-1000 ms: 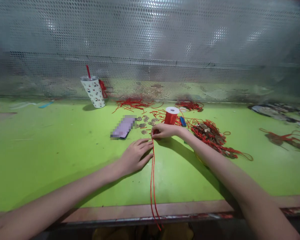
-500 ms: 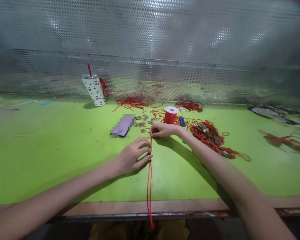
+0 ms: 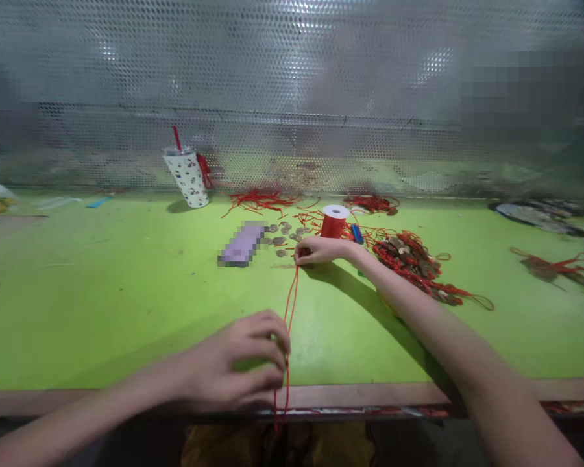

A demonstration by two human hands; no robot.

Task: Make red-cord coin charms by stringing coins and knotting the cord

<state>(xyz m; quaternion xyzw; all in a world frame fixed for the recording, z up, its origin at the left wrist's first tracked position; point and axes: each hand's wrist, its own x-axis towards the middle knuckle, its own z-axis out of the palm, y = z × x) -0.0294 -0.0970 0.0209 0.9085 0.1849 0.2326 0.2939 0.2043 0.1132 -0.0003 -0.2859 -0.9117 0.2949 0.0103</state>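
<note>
A doubled red cord (image 3: pixel 291 305) runs across the green table (image 3: pixel 102 305) from my right hand (image 3: pixel 318 250) back to my left hand (image 3: pixel 243 363). My right hand pinches the cord's far end just in front of a red thread spool (image 3: pixel 333 222). At the table's near edge my left hand is closed around the cord, whose tail hangs over the edge. Several bronze coins (image 3: pixel 285 235) lie just left of the right hand, next to a phone (image 3: pixel 242 244).
A pile of finished red-corded coin charms (image 3: pixel 416 263) lies right of the spool, with a small blue object (image 3: pixel 357 233) beside it. Loose red cord scraps (image 3: pixel 260 200) and a patterned cup with a red straw (image 3: pixel 187 176) stand near the perforated metal back wall (image 3: pixel 292 97). More charms (image 3: pixel 559 269) lie far right.
My left hand has slid along the cord from near the right hand back to the table's near edge. The right hand has stayed put, pinching the far end.
</note>
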